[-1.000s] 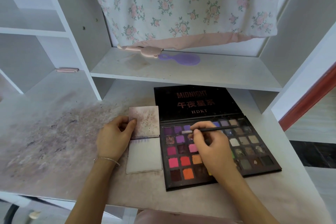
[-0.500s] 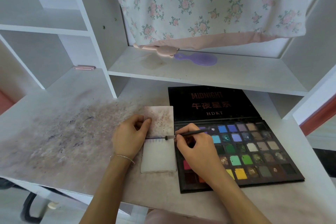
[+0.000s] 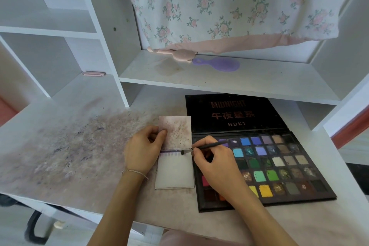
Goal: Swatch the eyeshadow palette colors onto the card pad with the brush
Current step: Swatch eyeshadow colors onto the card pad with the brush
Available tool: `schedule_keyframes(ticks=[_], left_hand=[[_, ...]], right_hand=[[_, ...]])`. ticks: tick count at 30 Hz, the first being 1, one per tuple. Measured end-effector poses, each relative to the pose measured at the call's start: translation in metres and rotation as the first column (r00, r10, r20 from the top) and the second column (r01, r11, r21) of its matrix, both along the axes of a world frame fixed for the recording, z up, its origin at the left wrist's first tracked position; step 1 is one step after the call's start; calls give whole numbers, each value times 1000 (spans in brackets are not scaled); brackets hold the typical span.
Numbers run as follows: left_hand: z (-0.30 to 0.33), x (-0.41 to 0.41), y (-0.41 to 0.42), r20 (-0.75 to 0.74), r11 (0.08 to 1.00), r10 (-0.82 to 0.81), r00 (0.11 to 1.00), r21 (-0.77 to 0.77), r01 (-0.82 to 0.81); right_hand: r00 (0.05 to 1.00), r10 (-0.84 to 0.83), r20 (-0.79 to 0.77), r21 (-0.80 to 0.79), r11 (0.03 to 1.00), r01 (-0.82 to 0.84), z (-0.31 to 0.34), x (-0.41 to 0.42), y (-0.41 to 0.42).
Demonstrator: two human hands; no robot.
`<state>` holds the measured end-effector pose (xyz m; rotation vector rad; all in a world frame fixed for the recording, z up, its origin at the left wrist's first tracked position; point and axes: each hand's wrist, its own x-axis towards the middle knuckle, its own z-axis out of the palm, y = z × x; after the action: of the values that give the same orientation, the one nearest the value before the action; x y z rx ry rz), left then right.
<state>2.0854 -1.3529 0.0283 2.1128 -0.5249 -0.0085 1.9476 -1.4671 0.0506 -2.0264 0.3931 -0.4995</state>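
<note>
The right hand pinches a thin dark brush between thumb and curled fingers, the handle running up and to the right over the palette and the bristle tip pointing left, touching or just above the card pad near its upper right corner, at the purple strip along the pad's fold; contact itself cannot be told for sure. The hand lies just right of the pad, over the palette's left columns, covering several pans there. The left hand sits on the pad's left side, fingers curled and thumb pressing the flipped-up, speckled top sheet so that it is held flat against the desk. A thin bracelet circles the left wrist. The pad lies between the two hands, its lower page pale and nearly blank, its right edge touching the palette's left edge. The palette is open, its black lid lying flat behind with lettering on it, the pans showing blues, greens, yellows, browns and reds. The desk to the left is smeared with purple-brown powder. On the shelf above lie a pink comb and a purple brush, under a hanging floral cloth
</note>
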Motion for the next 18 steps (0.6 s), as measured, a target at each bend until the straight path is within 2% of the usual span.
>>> schedule_keyframes(ticks=[18], left_hand=[[0, 0, -1, 3, 1000, 5, 1000, 24, -5]], right_hand=[[1000, -9, -7, -16, 1000, 9, -2, 0, -1]])
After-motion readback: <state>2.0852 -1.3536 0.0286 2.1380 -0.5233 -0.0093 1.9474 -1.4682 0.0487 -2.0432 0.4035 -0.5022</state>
